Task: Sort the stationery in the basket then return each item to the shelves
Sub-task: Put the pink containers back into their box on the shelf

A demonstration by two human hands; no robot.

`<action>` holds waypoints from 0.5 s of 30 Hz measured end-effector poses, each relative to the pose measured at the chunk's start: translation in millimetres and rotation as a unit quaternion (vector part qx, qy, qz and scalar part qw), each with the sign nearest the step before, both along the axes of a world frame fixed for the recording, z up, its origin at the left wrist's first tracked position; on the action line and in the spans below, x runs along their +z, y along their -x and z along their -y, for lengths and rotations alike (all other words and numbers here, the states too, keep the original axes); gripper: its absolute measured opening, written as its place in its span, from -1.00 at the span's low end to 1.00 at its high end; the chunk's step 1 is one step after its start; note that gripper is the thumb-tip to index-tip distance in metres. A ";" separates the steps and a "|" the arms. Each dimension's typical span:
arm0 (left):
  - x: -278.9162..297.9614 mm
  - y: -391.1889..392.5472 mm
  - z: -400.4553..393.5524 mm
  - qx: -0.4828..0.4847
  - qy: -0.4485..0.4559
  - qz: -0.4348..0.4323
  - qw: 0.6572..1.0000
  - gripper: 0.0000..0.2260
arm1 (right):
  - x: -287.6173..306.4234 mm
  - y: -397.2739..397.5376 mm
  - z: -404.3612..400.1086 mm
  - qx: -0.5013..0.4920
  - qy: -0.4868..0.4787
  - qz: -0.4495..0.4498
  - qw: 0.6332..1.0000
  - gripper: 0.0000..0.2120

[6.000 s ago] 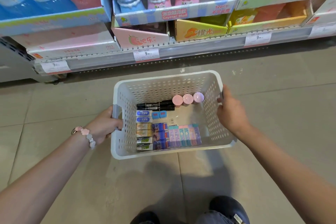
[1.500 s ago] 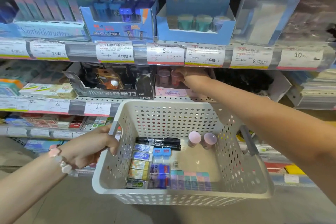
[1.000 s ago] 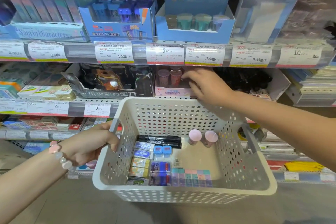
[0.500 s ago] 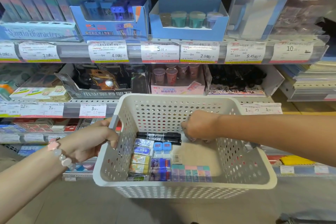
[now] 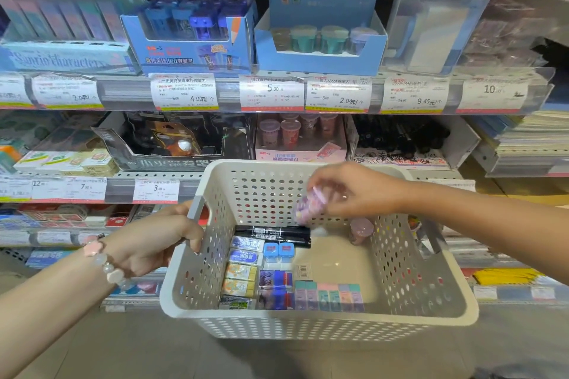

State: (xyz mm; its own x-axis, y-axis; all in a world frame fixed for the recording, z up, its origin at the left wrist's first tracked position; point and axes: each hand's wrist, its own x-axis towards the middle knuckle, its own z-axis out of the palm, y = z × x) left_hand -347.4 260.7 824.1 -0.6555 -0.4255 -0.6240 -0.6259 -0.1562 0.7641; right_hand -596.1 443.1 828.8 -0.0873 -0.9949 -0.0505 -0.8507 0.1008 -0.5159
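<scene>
White perforated basket [image 5: 317, 321], held level in front of the shelves [image 5: 277, 95]. Left hand [image 5: 154, 240], beaded bracelet [image 5: 104, 264] at the wrist, grips the basket's left handle with curled fingers. Right hand [image 5: 354, 191] hangs over the basket's far end, its fingers pinching a small lilac cup-shaped sharpener [image 5: 308, 204], blurred, clear of the basket floor. Contents on the floor of the basket: one pink cup-shaped sharpener [image 5: 360, 229] at the far right; two black markers [image 5: 274, 232] lying crosswise; two small blue sharpeners [image 5: 278, 251] just beside them; a column of boxed erasers [image 5: 241, 274] along the left wall; a row of pastel erasers [image 5: 329, 295] at the near side. Pink display box [image 5: 300, 148] on the middle shelf, behind the basket, holds similar cup-shaped sharpeners.
</scene>
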 end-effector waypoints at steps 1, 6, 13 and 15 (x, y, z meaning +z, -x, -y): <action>0.1 0.2 -0.2 -0.001 0.001 0.000 1.000 -0.43 | 2.1 3.5 -0.5 -0.038 0.054 0.067 0.996 -0.57; -0.1 1.3 0.3 0.001 0.005 0.005 1.000 -0.41 | -1.8 22.4 16.8 -0.239 0.225 0.090 0.940 -0.84; 0.6 3.0 1.7 -0.005 0.004 0.010 1.000 -0.40 | -1.1 38.0 53.9 -0.236 0.123 -0.125 0.956 -0.84; 0.8 3.2 1.7 -0.007 0.002 0.010 1.000 -0.41 | 3.1 37.0 59.7 -0.232 0.107 -0.137 0.957 -0.83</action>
State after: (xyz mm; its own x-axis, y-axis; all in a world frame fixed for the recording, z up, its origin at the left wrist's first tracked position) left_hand -350.5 258.9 824.9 -0.6490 -0.4197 -0.6345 -0.6424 -0.1445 0.7526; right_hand -633.1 383.4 831.9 -0.5031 -0.8306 0.2387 -0.8464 0.4178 -0.3303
